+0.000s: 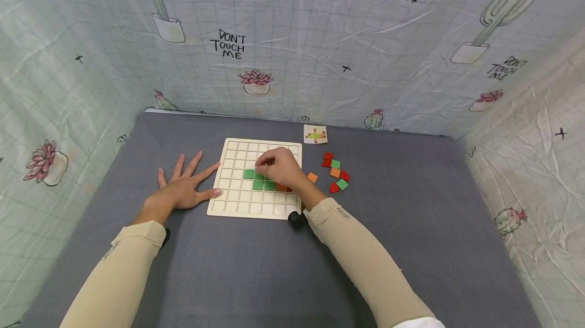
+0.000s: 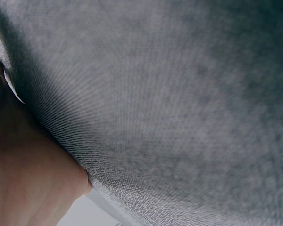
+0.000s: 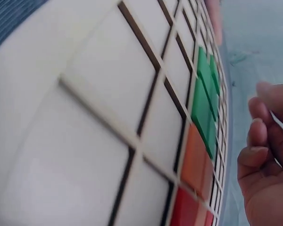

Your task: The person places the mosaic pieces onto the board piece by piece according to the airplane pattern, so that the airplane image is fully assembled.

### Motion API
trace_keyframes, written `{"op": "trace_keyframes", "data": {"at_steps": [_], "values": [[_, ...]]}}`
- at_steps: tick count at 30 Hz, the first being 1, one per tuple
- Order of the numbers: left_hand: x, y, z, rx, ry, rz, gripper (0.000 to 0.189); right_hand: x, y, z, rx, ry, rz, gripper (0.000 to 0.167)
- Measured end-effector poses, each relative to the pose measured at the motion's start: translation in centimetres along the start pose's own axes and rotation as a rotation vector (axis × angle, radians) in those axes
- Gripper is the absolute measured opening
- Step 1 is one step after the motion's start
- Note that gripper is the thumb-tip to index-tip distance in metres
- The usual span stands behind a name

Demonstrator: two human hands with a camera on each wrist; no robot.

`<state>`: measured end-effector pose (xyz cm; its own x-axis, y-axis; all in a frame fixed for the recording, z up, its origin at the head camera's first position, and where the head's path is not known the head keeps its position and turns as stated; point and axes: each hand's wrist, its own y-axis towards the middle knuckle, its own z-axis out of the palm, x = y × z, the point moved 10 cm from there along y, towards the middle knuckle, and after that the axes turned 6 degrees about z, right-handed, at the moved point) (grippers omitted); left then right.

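A pale wooden grid board point(image 1: 235, 207) lies on the table, with green tiles point(image 1: 258, 185) set in several of its squares. Orange tiles point(image 3: 194, 157) and red tiles point(image 3: 183, 207) follow the green ones in the grid, partly covered by my right hand in the head view. That right hand point(image 1: 282, 168) is over the board, thumb and fingertips drawn together close above the green tiles; whether a tile is between them is unclear. Fingers spread, my left hand point(image 1: 183, 189) rests on the table, its thumb and index fingertip at the board's left edge.
Loose red, green and orange tiles point(image 1: 335, 172) lie right of the board. Behind them is a small pattern card point(image 1: 315, 134) with a coloured figure on a grid. A black object point(image 1: 296, 220) shows under the right wrist. Printed cloth walls point(image 1: 292, 38) enclose the grey table point(image 1: 256, 272).
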<state>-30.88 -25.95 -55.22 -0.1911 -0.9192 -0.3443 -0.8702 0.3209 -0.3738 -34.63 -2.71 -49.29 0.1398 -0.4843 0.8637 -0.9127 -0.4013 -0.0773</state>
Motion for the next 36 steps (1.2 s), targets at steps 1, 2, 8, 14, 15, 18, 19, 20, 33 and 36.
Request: {"op": "trace_keyframes", "data": {"at_steps": [1,2,8,14,15,18,19,20,33,36], "values": [[-0.1,-0.1,0.0,-0.001,-0.001,0.003,0.093,-0.1,-0.2,-0.5,-0.006,0.036,0.008,0.010],[-0.1,-0.1,-0.1,-0.001,0.000,0.005,0.093,-0.3,-0.5,-0.9,-0.011,0.058,0.006,0.011],[0.1,0.0,0.0,-0.023,-0.024,0.009,0.095,-1.7,-2.0,-4.1,-0.031,0.104,-0.026,0.011],[0.7,0.3,0.2,-0.045,-0.034,0.011,0.098,-4.3,-3.3,-7.6,-0.049,0.094,-0.011,0.009],[0.7,0.3,0.3,-0.042,-0.033,0.008,0.097,-4.7,-3.6,-8.2,-0.045,0.090,-0.011,0.010],[0.5,0.3,0.3,-0.028,-0.019,0.001,0.096,-5.8,-4.6,-9.9,-0.036,0.090,0.004,0.012],[0.4,0.3,0.2,-0.024,-0.017,0.001,0.096,-6.3,-4.9,-10.5,-0.036,0.097,0.011,0.013],[0.4,0.2,0.2,-0.024,-0.009,-0.003,0.096,-6.7,-5.2,-11.1,-0.038,0.109,0.021,0.014],[-0.2,-0.1,-0.1,-0.022,-0.009,0.020,0.094,-12.6,-9.1,-15.9,0.031,0.094,0.155,0.016],[-0.1,0.0,0.1,-0.026,-0.018,0.021,0.093,-13.5,-9.4,-16.1,0.071,0.035,0.180,0.018]]}}
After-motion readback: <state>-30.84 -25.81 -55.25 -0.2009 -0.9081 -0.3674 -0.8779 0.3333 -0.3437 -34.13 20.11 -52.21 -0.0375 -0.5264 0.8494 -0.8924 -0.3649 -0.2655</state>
